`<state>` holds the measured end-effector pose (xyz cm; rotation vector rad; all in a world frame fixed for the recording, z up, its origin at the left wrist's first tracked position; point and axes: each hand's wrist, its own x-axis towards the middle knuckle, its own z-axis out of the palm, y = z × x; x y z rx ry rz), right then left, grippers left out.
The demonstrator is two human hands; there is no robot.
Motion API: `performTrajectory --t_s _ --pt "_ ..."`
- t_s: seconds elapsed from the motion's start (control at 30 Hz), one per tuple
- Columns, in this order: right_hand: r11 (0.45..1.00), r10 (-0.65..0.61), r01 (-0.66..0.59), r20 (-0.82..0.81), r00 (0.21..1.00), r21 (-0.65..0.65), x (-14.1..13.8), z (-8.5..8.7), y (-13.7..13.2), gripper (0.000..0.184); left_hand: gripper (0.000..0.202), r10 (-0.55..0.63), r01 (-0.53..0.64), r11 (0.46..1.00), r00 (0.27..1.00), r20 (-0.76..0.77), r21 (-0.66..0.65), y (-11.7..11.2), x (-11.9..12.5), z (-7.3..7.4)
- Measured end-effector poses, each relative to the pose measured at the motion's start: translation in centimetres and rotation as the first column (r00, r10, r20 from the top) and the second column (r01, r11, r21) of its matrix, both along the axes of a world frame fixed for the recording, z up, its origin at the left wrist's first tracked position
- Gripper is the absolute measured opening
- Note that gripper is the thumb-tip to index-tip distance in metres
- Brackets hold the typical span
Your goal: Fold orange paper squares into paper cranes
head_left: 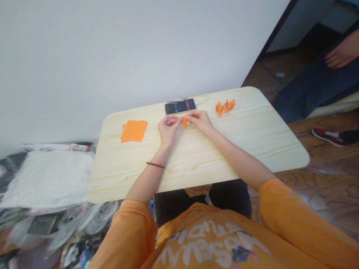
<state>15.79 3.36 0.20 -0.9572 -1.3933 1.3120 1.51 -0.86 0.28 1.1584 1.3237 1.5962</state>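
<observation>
**Both hands pinched on one small orange origami piece (184, 122), phone close at 12**

Clock centred on the piece, 12 = wall side, 6 = seated person.

Piece is held mid-table, towards the far edge. Left hand (167, 129) has it from 9, thumb and finger closed on its edge. Right hand (201, 121) has it from 3, same pinch. Fingertips cover the upper corners; from here I can see the pointed lower part, tip towards 6. Can't read the exact fold.

Table (202, 160): pale wood-grain top, rounded corners, far edge up near a plain white wall (126, 56).

Around it:
- 12: smartphone (179, 107) lying flat, screen lit, just beyond the fingers. Tightest obstacle to reaching further out.
- 1: white cable (206, 97), looping off the phone's right end.
- Between 2 and 3: two orange origami cranes (229, 106), next to each other, clear of the right hand.
- 9: orange paper squares (135, 131), stacked slightly askew, well apart from the left hand.

Left wrist wears a dark red bracelet (155, 164). Orange T-shirt (218, 239) at 6.

Off the table: between 2 and 3, a second person in blue trousers (308, 89), close to the table's end, one hand hanging by the thigh. 3: red shoe (327, 136) on wood flooring (291, 157). 8: white cloth (53, 179) over blurry clutter.
</observation>
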Motion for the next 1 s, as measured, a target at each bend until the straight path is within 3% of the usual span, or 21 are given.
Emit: performTrajectory --t_s 0.2,0.43,0.77,1.0 --pt "0.999 -0.043 0.043 0.071 0.997 0.000 -0.07 0.14 -0.40 0.028 0.036 -0.027 0.030 0.998 0.998 0.064 -0.047 0.12 -0.12 0.21" --pt "0.995 -0.004 0.007 0.032 0.999 -0.097 0.19 0.76 -0.78 0.031 0.035 -0.068 0.090 0.988 0.983 0.171 -0.128 0.25 -0.20 0.03" --pt "0.982 -0.048 0.029 -0.100 0.994 -0.189 0.23 0.07 -0.10 0.032 0.038 -0.142 0.209 0.956 0.944 0.299 -0.205 0.12 -0.04 -0.23" --pt "0.997 0.018 -0.021 -0.036 0.999 -0.080 0.32 0.79 -0.72 0.033 0.039 -0.105 0.199 0.944 0.937 0.334 -0.261 0.47 -0.45 0.01"
